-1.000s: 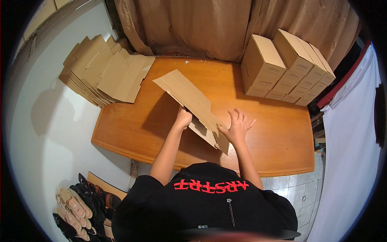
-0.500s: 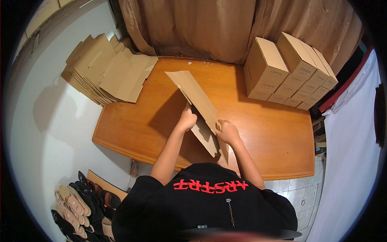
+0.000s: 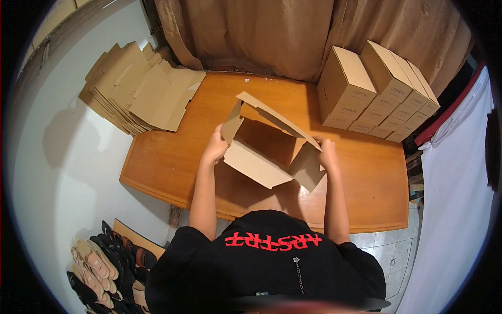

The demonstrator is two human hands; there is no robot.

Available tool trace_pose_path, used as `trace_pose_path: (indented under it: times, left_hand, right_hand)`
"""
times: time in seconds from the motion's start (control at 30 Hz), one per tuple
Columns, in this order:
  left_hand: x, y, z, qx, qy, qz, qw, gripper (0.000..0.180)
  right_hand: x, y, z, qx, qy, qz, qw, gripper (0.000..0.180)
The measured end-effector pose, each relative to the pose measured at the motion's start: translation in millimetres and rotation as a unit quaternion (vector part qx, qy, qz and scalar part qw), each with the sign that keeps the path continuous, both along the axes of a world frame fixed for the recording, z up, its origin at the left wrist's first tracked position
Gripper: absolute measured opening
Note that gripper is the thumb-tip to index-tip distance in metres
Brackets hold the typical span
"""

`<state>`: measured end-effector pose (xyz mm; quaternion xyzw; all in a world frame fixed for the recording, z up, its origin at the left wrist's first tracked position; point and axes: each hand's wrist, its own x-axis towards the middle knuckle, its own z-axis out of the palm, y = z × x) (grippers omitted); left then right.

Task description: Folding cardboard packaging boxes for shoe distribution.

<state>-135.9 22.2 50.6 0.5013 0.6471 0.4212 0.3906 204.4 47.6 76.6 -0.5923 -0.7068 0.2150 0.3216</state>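
Note:
A brown cardboard box [image 3: 257, 164] is held above the wooden table, spread into a four-sided frame with flaps sticking out. Through its middle the tabletop shows, so top and bottom are both unclosed. My left hand [image 3: 215, 145] is closed on its left side panel, at the corner. My right hand [image 3: 328, 155] grips the right corner, where a flap angles down toward me. Some fingers of both hands are hidden behind the cardboard.
Flat cardboard sheets [image 3: 130, 89] lean in a stack at the table's far left. Closed boxes [image 3: 348, 97] stand stacked at the far right, before a brown curtain [image 3: 256, 36]. Sandals [image 3: 99, 264] hang or lie at lower left. The wooden table [image 3: 162, 157] has a rounded edge.
The cardboard went from nearly flat to an opened-out box frame. My left hand moved left and my right hand moved right, spreading apart with its sides.

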Motion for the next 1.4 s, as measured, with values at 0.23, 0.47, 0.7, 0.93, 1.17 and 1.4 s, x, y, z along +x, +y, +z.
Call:
trace_pose_path:
  times: [0.23, 0.47, 0.7, 0.93, 1.17, 1.4]
  left_hand:
    - [-5, -18, 10, -0.108, -0.047, 0.092, 0.989, 0.031]
    - [-31, -20, -44, -0.145, 0.025, 0.098, 0.984, 0.043]
    - [-15, -28, -53, -0.138, -0.039, 0.134, 0.981, 0.038]
    - [14, -30, -25, 0.099, 0.300, 0.343, 0.885, 0.045]
    - [3, -14, -48, 0.110, 0.242, -0.082, 0.961, 0.041]
    - [3, -11, -54, 0.005, 0.235, -0.137, 0.962, 0.095]
  right_hand:
    - [24, 22, -15, -0.027, -0.068, 0.000, 0.997, 0.016]
    - [32, 44, -43, -0.122, -0.034, 0.085, 0.988, 0.019]
    - [38, 54, -65, -0.200, -0.001, 0.075, 0.977, 0.028]
    - [24, 47, -31, -0.183, -0.083, -0.025, 0.979, 0.042]
    - [-33, -14, 6, 0.076, -0.196, -0.188, 0.959, 0.046]
    - [-50, -56, -8, -0.054, 0.003, -0.021, 0.998, 0.039]
